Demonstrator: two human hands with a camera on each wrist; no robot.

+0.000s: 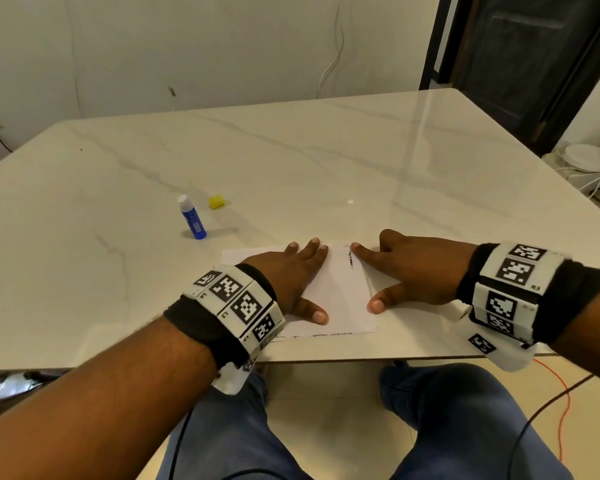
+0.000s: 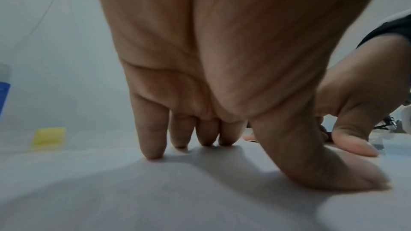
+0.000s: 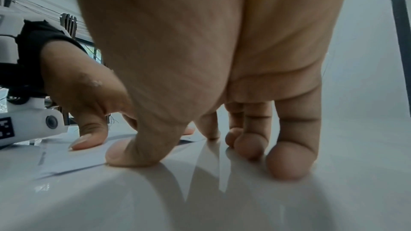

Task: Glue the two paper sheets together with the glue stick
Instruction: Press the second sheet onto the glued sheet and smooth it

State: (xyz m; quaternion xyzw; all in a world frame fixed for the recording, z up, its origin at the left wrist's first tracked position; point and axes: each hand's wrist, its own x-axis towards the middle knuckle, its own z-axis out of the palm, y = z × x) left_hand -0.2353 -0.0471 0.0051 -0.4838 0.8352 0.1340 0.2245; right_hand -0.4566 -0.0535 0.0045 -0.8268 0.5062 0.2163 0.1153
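Note:
Two white paper sheets (image 1: pixel 342 292) lie stacked near the table's front edge; a strip of printed text shows along the lower sheet's near edge (image 1: pixel 329 333). My left hand (image 1: pixel 291 275) lies flat on the paper's left half, fingers straight. My right hand (image 1: pixel 420 271) presses its index fingertip on the far right corner and its thumb on the right edge, other fingers curled on the table. The blue glue stick (image 1: pixel 192 218) stands uncapped to the left, its yellow cap (image 1: pixel 216 201) beside it. The left wrist view shows the cap (image 2: pixel 49 135) and paper (image 2: pixel 155 191).
A white marble table (image 1: pixel 326 161) stretches far ahead and to both sides. Its front edge runs just below the paper. Beneath it are my knees in blue jeans (image 1: pixel 465 410). An orange cable (image 1: pixel 561 403) lies on the floor at the right.

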